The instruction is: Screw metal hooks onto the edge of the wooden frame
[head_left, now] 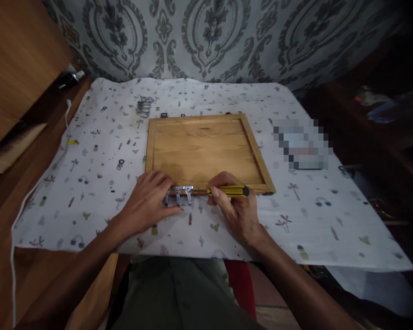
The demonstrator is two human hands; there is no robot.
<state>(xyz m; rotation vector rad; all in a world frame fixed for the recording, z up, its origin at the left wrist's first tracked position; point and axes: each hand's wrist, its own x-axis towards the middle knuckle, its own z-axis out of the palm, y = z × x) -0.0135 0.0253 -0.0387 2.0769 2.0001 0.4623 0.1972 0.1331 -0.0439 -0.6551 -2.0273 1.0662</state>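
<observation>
A framed wooden panel (199,151) lies flat on the patterned cloth, its raised border facing up. Against its near edge sits a shiny metal hook strip (188,188) with several hooks pointing toward me. My left hand (147,197) grips the strip's left end, thumb below and fingers over the panel's border, hiding part of it. In my right hand (237,208) is a yellow and black screwdriver (230,191). Its shaft points left along the panel's near edge toward the strip; whether the tip touches a screw I cannot tell.
Behind the panel's left corner lies another metal hook piece (144,106). A pixelated flat object (303,144) rests to the right on the white printed cloth (99,192). A white cable (24,206) runs down the left side. Wooden furniture (24,55) stands at the left, a patterned curtain (213,36) behind.
</observation>
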